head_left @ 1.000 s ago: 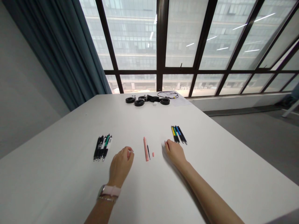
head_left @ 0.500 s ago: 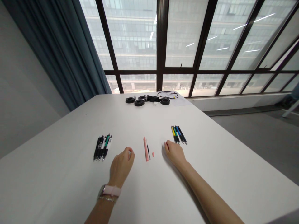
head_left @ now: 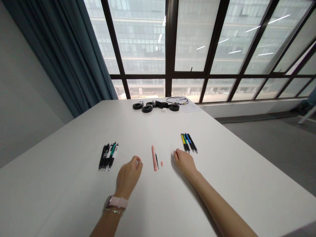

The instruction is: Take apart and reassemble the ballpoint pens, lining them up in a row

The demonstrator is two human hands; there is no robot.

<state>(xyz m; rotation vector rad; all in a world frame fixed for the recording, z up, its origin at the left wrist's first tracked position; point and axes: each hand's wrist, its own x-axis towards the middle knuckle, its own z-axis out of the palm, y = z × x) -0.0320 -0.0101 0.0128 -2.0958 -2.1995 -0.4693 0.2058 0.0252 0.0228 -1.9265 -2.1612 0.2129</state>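
1. While the left hand [head_left: 129, 174] hangs over the pale surface [head_left: 148, 128] with its fingers curled in, its grip is narrow; whether anything sits inside the curl, I cannot tell.
2. Its wrist wears a watch [head_left: 119, 201] on a pale pink band, with a bracelet [head_left: 114, 211] just behind.
3. Between the two hands lies a pink tube [head_left: 154, 158], lengthwise to the person, nearer the left hand.
4. Close along its right side is a thin refill [head_left: 156, 158], dark in the middle, and right of that a small pink piece [head_left: 161, 163].
5. The right hand [head_left: 184, 162] is bent into a loose fist, grip narrow, its palm turned out of sight.
6. Just beyond it, coloured pens [head_left: 189, 141] in yellow, green, blue and black lie side by side; whether the hand touches them is unclear.
7. Left of the left hand, a row of mostly dark pens [head_left: 108, 156] rests, tips toward the person.
8. Black rings [head_left: 146, 110] and a coiled cable [head_left: 184, 103] lie at the far end.
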